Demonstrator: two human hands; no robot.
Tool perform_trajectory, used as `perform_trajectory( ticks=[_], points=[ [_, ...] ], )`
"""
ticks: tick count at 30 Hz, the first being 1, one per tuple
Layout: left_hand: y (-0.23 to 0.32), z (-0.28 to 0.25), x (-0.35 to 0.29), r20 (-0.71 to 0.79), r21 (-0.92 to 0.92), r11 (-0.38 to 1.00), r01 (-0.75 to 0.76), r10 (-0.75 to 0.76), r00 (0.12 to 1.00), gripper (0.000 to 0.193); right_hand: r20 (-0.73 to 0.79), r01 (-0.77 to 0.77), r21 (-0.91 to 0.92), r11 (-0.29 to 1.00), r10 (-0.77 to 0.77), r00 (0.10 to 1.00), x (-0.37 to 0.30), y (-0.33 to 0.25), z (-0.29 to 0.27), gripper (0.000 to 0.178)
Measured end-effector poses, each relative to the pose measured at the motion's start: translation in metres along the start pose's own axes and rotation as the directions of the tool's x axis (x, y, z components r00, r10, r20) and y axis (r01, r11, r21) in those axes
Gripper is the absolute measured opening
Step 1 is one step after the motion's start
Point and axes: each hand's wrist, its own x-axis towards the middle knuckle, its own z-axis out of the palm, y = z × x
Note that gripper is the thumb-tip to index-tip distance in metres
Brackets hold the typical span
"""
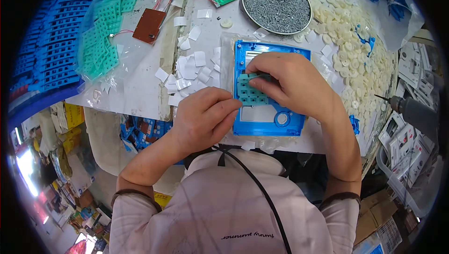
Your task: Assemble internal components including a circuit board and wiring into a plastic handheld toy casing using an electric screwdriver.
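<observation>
A blue plastic casing [291, 127] lies on the table in front of me, with a round hole near its lower right corner. Inside it sits a green rubber keypad [252, 96] with rows of small square studs. My right hand [299, 81] reaches over the casing from the right, thumb and fingers closed on the keypad's upper part. At the casing's left edge my left hand [206, 116] is closed, its fingertips pinched together by the keypad's lower left corner. What those fingertips grip, if anything, is hidden.
A round tin of small screws [277, 5] stands beyond the casing, with cream plastic discs [348, 43] heaped to its right. White stickers [189, 67] lie leftward, near a bag of green keypads [100, 43] and stacked blue parts [51, 34]. A power screwdriver [411, 111] juts in at right.
</observation>
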Motion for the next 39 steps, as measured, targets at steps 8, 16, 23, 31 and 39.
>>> perform_trajectory(
  ticks=[8,16,23,31,39],
  points=[
    [-0.003,0.000,0.002,0.077,0.051,0.999,-0.007,0.003,0.997,0.030,-0.126,-0.043,-0.139,0.989,0.026,0.992,-0.009,-0.012,0.002,0.036],
    [-0.008,-0.005,0.006,0.016,0.040,0.999,-0.009,0.008,1.000,0.030,-0.023,-0.030,-0.346,0.938,0.023,0.999,-0.047,-0.046,0.030,0.084],
    [-0.039,-0.045,0.020,-0.159,0.212,0.972,0.100,-0.067,0.985,0.021,0.071,-0.111,-0.423,0.899,0.155,0.985,-0.045,-0.046,0.043,0.095],
    [-0.110,-0.111,0.036,-0.251,0.599,0.716,0.359,-0.258,0.933,0.040,0.092,-0.088,-0.461,0.883,0.146,0.985,-0.042,-0.049,0.040,0.095],
    [-0.134,-0.119,0.046,-0.218,0.588,0.687,0.427,-0.374,0.901,0.053,-0.146,-0.036,-0.340,0.940,-0.016,0.989,-0.048,-0.057,0.020,0.078]
  ],
)
